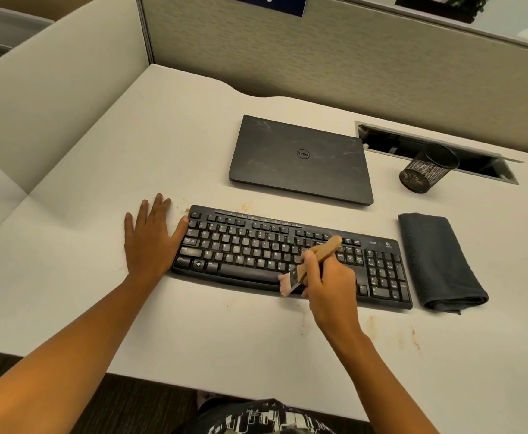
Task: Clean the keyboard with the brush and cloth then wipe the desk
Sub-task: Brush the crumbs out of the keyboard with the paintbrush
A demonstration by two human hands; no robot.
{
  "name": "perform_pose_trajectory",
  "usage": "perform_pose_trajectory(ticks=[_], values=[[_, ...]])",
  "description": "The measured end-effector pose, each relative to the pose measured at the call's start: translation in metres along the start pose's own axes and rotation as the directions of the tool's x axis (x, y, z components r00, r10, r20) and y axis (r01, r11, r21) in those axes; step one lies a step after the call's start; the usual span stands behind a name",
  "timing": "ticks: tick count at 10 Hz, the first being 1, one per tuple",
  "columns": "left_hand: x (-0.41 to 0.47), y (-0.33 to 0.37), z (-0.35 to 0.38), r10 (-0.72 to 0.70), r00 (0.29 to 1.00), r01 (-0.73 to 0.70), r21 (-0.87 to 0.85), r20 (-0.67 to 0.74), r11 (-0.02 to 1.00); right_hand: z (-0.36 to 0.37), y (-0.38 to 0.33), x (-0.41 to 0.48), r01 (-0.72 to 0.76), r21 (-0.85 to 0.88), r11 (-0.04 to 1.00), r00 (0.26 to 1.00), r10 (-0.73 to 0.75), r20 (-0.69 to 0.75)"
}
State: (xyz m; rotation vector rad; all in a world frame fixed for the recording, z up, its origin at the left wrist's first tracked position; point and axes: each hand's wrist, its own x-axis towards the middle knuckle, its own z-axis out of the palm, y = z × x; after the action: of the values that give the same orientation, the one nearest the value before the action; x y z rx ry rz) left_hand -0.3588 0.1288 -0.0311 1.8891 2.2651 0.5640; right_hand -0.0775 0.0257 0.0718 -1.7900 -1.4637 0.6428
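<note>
A dusty black keyboard (256, 245) lies across the middle of the white desk (131, 145). My right hand (328, 286) grips the wooden handle of a small brush (314, 263); its pale bristles touch the keyboard's front edge near the space bar. My left hand (150, 236) rests flat on the desk with straight fingers, the thumb against the keyboard's left end. A folded dark grey cloth (437, 261) lies just right of the keyboard, untouched.
A shut black laptop (300, 158) lies behind the keyboard. A black mesh pen cup (425, 170) stands at the back right beside a cable slot (444, 151). Brown stains and crumbs mark the desk in front of the keyboard. Partition walls stand at the left and back.
</note>
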Motion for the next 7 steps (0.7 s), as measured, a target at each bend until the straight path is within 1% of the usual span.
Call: perform_pose_trajectory(ticks=[1,2,3,4,5,6,7], values=[[0.0,0.0,0.0,-0.001,1.0,0.001,-0.001,0.001,1.0,0.004,-0.001,-0.007,0.029,0.026,0.999,1.0,-0.029,0.006],[0.001,0.0,0.0,0.0,1.0,0.0,0.0,0.001,1.0,0.009,-0.004,-0.012,0.03,0.036,0.999,0.996,-0.027,-0.081],[0.0,0.0,0.0,-0.002,1.0,0.002,0.0,0.005,1.0,0.011,-0.009,-0.01,0.035,0.014,0.999,0.995,-0.033,-0.095],[0.0,0.0,-0.001,-0.001,1.0,0.001,-0.002,0.001,1.0,0.01,-0.013,0.007,-0.023,-0.091,0.996,0.995,0.032,0.097],[0.0,0.0,-0.001,-0.001,1.0,0.001,-0.005,0.006,1.0,0.012,-0.013,0.014,-0.045,-0.118,0.992,0.996,0.054,0.077],[0.0,-0.001,0.0,0.002,1.0,-0.002,0.0,0.001,1.0,0.012,-0.016,0.015,-0.11,0.039,0.993,0.993,0.108,0.047],[0.0,-0.002,0.0,0.006,1.0,-0.006,-0.009,0.003,1.0,0.002,-0.016,0.025,-0.229,-0.054,0.972,0.948,0.235,0.216]])
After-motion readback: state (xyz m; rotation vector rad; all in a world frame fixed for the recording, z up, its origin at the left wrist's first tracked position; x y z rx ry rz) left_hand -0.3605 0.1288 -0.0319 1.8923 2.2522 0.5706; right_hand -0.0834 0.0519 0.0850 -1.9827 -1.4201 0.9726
